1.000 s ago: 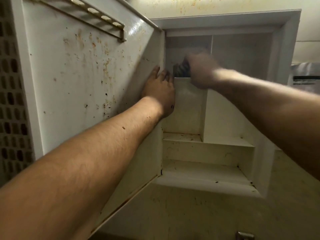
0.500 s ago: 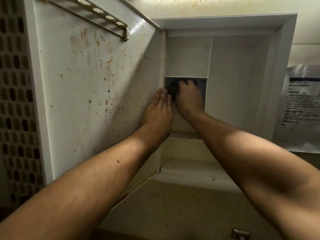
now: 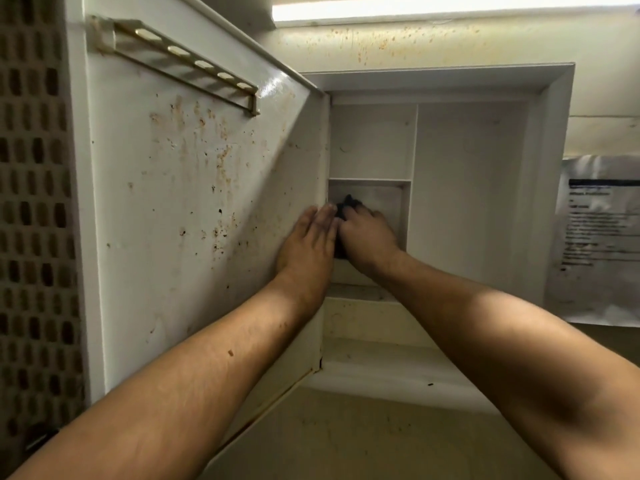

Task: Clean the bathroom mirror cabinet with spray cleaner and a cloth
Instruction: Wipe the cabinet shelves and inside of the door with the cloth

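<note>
Head view of the open mirror cabinet (image 3: 550,174), door (image 3: 190,202) swung out to the left. The left hand (image 3: 306,244) lies flat on the door's inner face just beside the hinge edge, fingers straight and together, its grip holding nothing; judged from its pose, it steadies the door. The right hand (image 3: 369,237) reaches into the small middle compartment (image 3: 389,199) of the left column, below a short shelf (image 3: 370,180) and left of the vertical divider (image 3: 414,150). Its grip is closed, fingers bent over a dark cloth (image 3: 348,204), which shows above the fingertips and again between the two hands, pressed toward the compartment's back left corner. The cloth thus sits inside the right grip, touching the cabinet and just beside the left fingertips. The compartment is wider than it is tall, so a wiping stroke would probably run rightward from the corner to the divider; the right hand is the one placed to make it. The rust-coloured spots on the door lie to the left, beyond the left hand. A slotted rack (image 3: 180,60) crosses the top of the door and a printed notice (image 3: 599,237) hangs on the wall at right. No spray cleaner is in view.
</note>
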